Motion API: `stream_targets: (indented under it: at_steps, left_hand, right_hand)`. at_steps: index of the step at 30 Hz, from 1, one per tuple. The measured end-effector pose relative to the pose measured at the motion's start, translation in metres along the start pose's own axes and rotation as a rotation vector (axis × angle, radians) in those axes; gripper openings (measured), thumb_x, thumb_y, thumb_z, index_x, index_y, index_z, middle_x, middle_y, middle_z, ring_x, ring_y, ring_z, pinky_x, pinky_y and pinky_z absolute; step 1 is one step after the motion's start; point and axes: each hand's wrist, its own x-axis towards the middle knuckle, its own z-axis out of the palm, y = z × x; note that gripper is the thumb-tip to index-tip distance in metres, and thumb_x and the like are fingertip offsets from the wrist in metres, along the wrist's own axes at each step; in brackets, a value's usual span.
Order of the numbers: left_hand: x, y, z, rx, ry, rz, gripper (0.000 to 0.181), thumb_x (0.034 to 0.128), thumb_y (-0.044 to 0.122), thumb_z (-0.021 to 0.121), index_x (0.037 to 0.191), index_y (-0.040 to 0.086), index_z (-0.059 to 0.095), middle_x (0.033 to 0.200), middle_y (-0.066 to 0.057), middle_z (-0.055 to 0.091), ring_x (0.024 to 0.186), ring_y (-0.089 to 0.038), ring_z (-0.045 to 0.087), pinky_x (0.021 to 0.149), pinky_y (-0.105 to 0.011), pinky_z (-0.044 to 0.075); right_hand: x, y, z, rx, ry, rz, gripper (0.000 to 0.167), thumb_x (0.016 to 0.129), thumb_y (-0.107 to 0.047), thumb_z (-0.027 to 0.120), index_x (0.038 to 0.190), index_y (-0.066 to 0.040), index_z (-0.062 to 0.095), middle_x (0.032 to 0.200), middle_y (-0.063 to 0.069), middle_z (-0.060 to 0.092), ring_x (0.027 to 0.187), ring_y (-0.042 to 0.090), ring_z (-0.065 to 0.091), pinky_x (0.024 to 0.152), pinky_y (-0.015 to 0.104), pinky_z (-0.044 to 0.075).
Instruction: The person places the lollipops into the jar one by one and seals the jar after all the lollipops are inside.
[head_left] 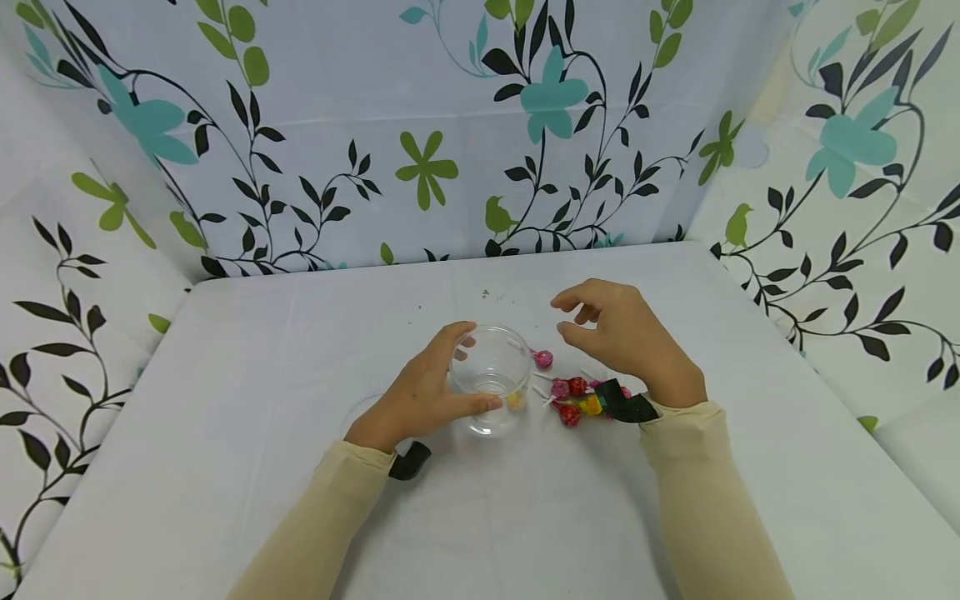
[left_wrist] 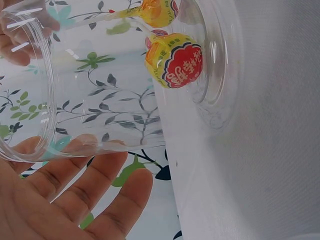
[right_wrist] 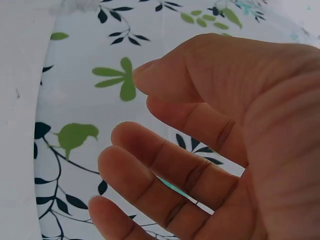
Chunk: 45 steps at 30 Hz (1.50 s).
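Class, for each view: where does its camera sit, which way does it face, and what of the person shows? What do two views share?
Head: on the head, facing forward and down at the table, jar and loose lollipops; both sleeves, left hand and right hand show.
Left wrist: worn there, facing the jar and two lollipops inside; left fingers show and, apparently, the right hand through the jar.
Right wrist: worn there, facing the patterned cloth; right thumb and fingers show.
Head and left wrist share the jar.
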Motion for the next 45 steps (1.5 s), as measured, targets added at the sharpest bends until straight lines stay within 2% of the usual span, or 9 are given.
stream_targets:
  at_steps: [4, 11, 17, 25, 33, 41, 45]
  left_hand:
    - [0.000, -0.001, 0.000, -0.002, 0.003, -0.005, 0.104, 0.0792, 0.061, 0.084, 0.160, 0.028, 0.029, 0.150, -0.005, 0.052, 0.133, -0.026, 0.054, 0.101, -0.058, 0.051]
    - [-0.001, -0.001, 0.000, -0.017, 0.001, -0.013, 0.104, 0.0791, 0.061, 0.085, 0.160, 0.029, 0.028, 0.152, -0.005, 0.051, 0.134, -0.026, 0.053, 0.102, -0.059, 0.050]
    - [-0.001, -0.001, 0.001, -0.023, -0.001, -0.001, 0.104, 0.0791, 0.062, 0.084, 0.160, 0.027, 0.028, 0.151, -0.006, 0.052, 0.134, -0.025, 0.053, 0.102, -0.059, 0.050]
    - [-0.001, -0.002, 0.001, -0.020, 0.001, 0.013, 0.104, 0.0785, 0.064, 0.083, 0.160, 0.028, 0.029, 0.152, -0.005, 0.052, 0.135, -0.027, 0.054, 0.102, -0.059, 0.049]
    - [-0.001, -0.002, 0.002, -0.021, 0.006, 0.018, 0.103, 0.0785, 0.063, 0.084, 0.159, 0.028, 0.030, 0.151, -0.005, 0.053, 0.134, -0.024, 0.054, 0.102, -0.058, 0.050]
    - [-0.002, 0.000, 0.000, -0.018, 0.010, 0.018, 0.103, 0.0785, 0.063, 0.084, 0.159, 0.029, 0.029, 0.151, -0.005, 0.052, 0.133, -0.022, 0.053, 0.102, -0.057, 0.049]
    - [-0.003, 0.002, -0.001, -0.018, 0.014, 0.014, 0.103, 0.0784, 0.063, 0.084, 0.159, 0.029, 0.030, 0.151, -0.004, 0.052, 0.134, -0.022, 0.053, 0.102, -0.057, 0.050]
  right_hand:
    - [0.003, 0.008, 0.005, 0.017, -0.032, 0.067, 0.027, 0.094, -0.010, 0.072, 0.120, -0.006, 0.075, 0.116, 0.011, 0.074, 0.096, 0.026, 0.067, 0.086, 0.047, 0.058]
    - [0.013, 0.024, 0.028, 0.009, -0.129, 0.151, 0.029, 0.094, -0.015, 0.074, 0.122, -0.009, 0.075, 0.119, 0.011, 0.073, 0.097, 0.025, 0.065, 0.078, 0.038, 0.060]
    - [0.016, 0.035, 0.046, 0.001, -0.215, 0.189, 0.032, 0.094, -0.016, 0.075, 0.125, -0.007, 0.074, 0.119, 0.013, 0.072, 0.097, 0.025, 0.064, 0.076, 0.034, 0.060]
    - [0.018, 0.043, 0.059, 0.023, -0.275, 0.228, 0.028, 0.094, -0.015, 0.076, 0.121, -0.011, 0.076, 0.115, 0.012, 0.069, 0.089, 0.024, 0.061, 0.074, 0.033, 0.057]
    - [0.018, 0.051, 0.075, -0.027, -0.290, 0.182, 0.019, 0.094, -0.012, 0.074, 0.112, -0.011, 0.080, 0.107, 0.009, 0.071, 0.092, 0.024, 0.062, 0.081, 0.036, 0.057]
    - [0.019, 0.050, 0.081, -0.081, -0.288, 0.206, 0.019, 0.092, -0.010, 0.074, 0.110, -0.009, 0.079, 0.101, 0.007, 0.072, 0.090, 0.023, 0.060, 0.085, 0.038, 0.056]
    - [0.019, 0.048, 0.079, -0.082, -0.280, 0.216, 0.021, 0.091, -0.009, 0.074, 0.111, -0.008, 0.079, 0.098, 0.007, 0.070, 0.089, 0.024, 0.059, 0.082, 0.037, 0.056]
